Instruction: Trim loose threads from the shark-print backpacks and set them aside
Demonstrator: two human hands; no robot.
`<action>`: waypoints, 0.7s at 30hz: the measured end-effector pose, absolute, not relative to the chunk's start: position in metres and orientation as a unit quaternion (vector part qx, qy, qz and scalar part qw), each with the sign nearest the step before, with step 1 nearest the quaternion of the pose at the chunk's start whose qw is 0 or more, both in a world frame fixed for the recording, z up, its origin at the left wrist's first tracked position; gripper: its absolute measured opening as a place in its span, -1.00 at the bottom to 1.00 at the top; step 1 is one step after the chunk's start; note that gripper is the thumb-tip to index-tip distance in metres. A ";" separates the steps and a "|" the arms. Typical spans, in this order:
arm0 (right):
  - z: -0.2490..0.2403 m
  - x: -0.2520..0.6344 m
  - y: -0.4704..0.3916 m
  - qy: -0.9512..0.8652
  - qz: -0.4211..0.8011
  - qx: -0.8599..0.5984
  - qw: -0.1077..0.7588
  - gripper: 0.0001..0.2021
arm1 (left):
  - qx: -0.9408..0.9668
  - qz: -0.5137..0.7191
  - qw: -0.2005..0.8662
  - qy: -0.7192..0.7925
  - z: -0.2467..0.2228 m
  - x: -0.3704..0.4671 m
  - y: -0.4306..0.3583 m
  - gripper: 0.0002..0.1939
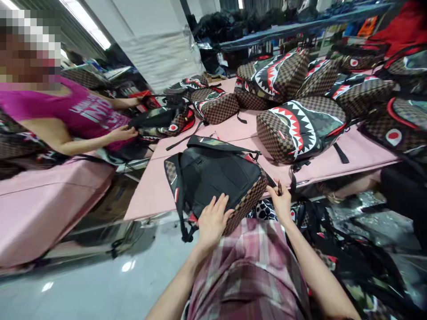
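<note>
A backpack (216, 173) lies with its black padded back panel up on the pink table, its brown checkered base towards me. My left hand (214, 218) rests on the lower edge of the back panel with its fingers stretched out. At the base's right corner, my right hand (280, 200) is closed around small dark thread snips (279, 188), their tips pointing up. The fingers of that hand are beside a black strap (270, 180) of the backpack. Another strap (185, 229) hangs over the table's front edge on the left.
Several checkered backpacks with shark-mouth fronts, one nearest (300, 129), stand across the pink table (147, 191). A co-worker (76, 111) handles a camouflage backpack (163, 120) at the left. More bags (353, 253) are piled low at my right. A second pink table (50, 195) stands left.
</note>
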State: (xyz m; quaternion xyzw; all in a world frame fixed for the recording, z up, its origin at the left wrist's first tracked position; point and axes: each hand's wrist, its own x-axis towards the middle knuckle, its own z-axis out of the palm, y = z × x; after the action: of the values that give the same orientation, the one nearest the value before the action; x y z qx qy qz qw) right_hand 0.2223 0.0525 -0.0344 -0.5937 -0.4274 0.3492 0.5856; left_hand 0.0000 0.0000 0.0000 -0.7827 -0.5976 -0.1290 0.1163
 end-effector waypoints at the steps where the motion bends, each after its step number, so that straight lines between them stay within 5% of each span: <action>1: -0.032 0.217 0.057 -0.454 0.356 -0.583 0.573 -0.58 | -0.787 -0.140 0.114 -0.590 0.000 -0.011 -0.005 -0.59; 7: -0.033 0.205 0.063 -0.470 0.373 -0.584 0.546 -0.63 | -0.818 -0.161 0.044 -0.551 0.003 -0.074 -0.041 -0.58; 13: -0.025 0.186 0.060 -0.525 0.416 -0.571 0.475 -0.66 | -0.746 -0.249 -0.139 -0.602 -0.006 -0.097 -0.069 -0.58; 21: -0.033 0.158 0.048 -0.526 0.382 -0.613 0.450 -0.64 | -0.131 -0.575 -0.478 -0.651 0.008 -0.115 -0.050 -0.84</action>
State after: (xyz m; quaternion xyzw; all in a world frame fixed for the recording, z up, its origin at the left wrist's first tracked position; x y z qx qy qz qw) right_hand 0.1580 0.0478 -0.0329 -0.6127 -0.5256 0.3822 0.4497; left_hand -0.1151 -0.0496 0.0082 -0.1309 -0.6506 -0.5750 -0.4784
